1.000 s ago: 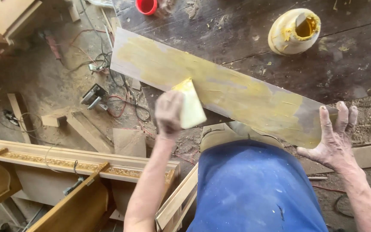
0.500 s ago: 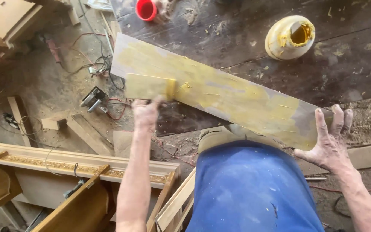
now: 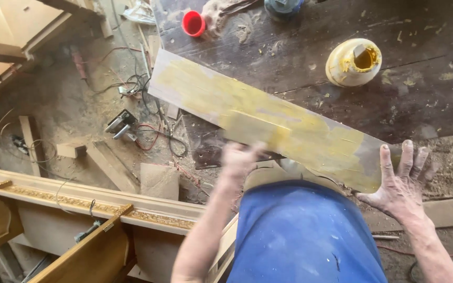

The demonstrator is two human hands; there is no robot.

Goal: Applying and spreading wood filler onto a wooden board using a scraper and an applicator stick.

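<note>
Dusty workshop floor (image 3: 64, 105), littered with sawdust, wood offcuts (image 3: 108, 162) and tangled cables (image 3: 148, 105). Dark, scuffed workbench (image 3: 394, 99) at upper right, its near edge crumbed with shavings. Carved gilt-trimmed moulding (image 3: 79, 202) along lower left. Pale wooden cabinet (image 3: 11, 23) at top left corner. Even daylight.

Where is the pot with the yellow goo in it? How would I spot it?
Look at the dark workbench behind the long yellow-smeared board. Past the board's right half stands a cream pot, its open mouth caked with yellow paste. The red cup nearby is smaller.
</note>
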